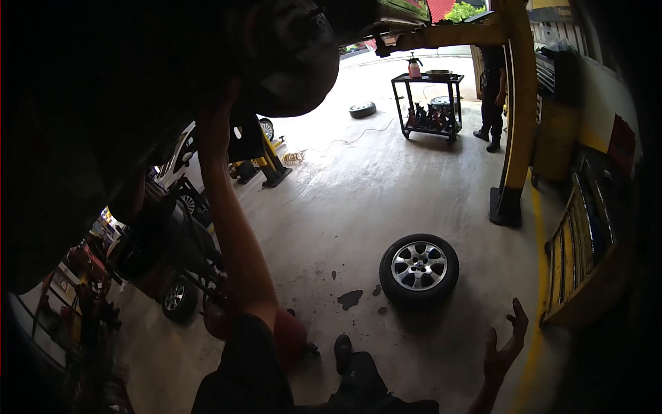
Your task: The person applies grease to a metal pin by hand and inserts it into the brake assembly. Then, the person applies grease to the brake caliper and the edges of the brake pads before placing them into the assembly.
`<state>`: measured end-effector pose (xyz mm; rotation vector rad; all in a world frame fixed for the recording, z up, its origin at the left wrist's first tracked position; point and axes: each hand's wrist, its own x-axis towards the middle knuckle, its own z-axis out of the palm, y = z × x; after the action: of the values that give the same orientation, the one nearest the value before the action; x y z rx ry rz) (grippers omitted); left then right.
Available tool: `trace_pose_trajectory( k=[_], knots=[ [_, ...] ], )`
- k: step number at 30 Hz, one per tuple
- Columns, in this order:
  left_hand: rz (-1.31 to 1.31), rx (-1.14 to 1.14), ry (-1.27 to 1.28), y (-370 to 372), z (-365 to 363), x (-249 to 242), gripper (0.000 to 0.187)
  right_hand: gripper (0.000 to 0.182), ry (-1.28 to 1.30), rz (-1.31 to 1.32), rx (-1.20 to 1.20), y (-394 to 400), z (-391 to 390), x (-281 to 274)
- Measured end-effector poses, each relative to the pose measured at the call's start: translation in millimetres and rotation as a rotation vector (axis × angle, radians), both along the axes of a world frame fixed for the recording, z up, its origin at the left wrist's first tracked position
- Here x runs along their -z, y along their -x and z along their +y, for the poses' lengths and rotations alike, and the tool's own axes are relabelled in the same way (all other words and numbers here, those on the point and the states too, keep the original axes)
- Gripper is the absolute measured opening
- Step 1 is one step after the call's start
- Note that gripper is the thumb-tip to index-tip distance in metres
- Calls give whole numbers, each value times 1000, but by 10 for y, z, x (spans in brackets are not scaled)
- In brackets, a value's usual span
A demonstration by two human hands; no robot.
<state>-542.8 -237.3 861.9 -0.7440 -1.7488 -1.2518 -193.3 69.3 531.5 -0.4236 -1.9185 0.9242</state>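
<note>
Overhead, the dark underside of a raised car fills the upper left, with a round dark wheel hub part (296, 76) hanging from it. My left arm reaches up beside that part. My left hand (222, 100) is lost in deep shadow there, so its fingers and anything they hold cannot be made out. At the lower right, my right hand (505, 345) is held out above the floor, fingers apart and holding nothing. Nearest to it, a wheel with a silver alloy rim (419, 270) lies flat on the floor.
A yellow lift post (518, 124) stands to the right, near a tilted-looking tool cabinet (579, 241). Farther back are a black cart (429, 103), a person in dark clothes (492, 90) and another tyre (362, 110). A red rounded object (289, 337) sits beside my leg.
</note>
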Motion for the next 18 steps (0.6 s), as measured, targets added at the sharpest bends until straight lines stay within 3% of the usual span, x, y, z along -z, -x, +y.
trace_pose_trajectory(
  k=[5,7,10,15,18],
  knots=[
    [-38,58,-11,-107,48,14,56,59,-41,150,-351,776,-45,-794],
    [-52,80,-25,-142,66,25,55,54,-171,209,-458,1231,-234,-1347],
    [-94,193,-152,-235,140,45,55,59,-437,510,-611,1883,-591,-2154],
    [-94,86,-208,-351,195,88,57,48,-640,1087,-778,2618,-1253,-3276],
    [162,-114,-159,-340,210,149,59,38,-653,1066,-994,2917,-1496,-3746]
  ],
)
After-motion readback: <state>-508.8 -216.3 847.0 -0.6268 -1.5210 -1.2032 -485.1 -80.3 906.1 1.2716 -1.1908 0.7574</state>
